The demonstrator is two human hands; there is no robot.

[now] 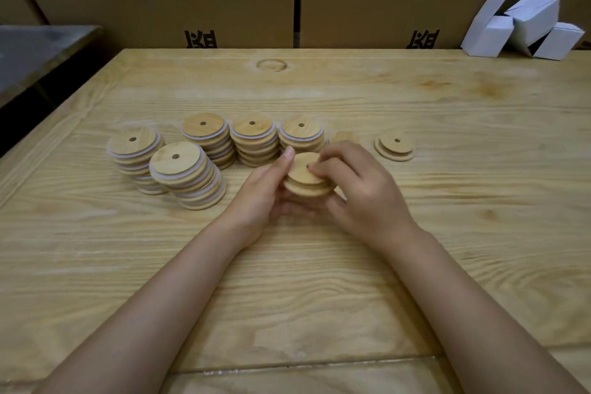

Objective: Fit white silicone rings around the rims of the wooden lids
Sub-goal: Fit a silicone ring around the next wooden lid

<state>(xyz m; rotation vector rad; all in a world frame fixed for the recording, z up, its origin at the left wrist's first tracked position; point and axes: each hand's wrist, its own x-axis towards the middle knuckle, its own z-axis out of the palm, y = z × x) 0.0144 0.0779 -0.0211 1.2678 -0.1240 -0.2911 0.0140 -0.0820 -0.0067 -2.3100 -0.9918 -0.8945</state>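
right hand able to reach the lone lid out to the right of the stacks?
Probably yes. Only bare table lies between the right hand and the lone lid. But its fingers now grip the held lid, shared with the left hand.

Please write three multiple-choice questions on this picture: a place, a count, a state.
1. Where are the white boxes? A. table's far right corner B. far left corner C. near edge
2. How many tall stacks of ringed lids stand on the table? A. three B. five C. eight
3. What do the left hand and right hand do? A. grip a few lids together B. lie flat C. fold a box
Answers: A, they sit far right; B, five stacks show; A, fingers curl round lids.
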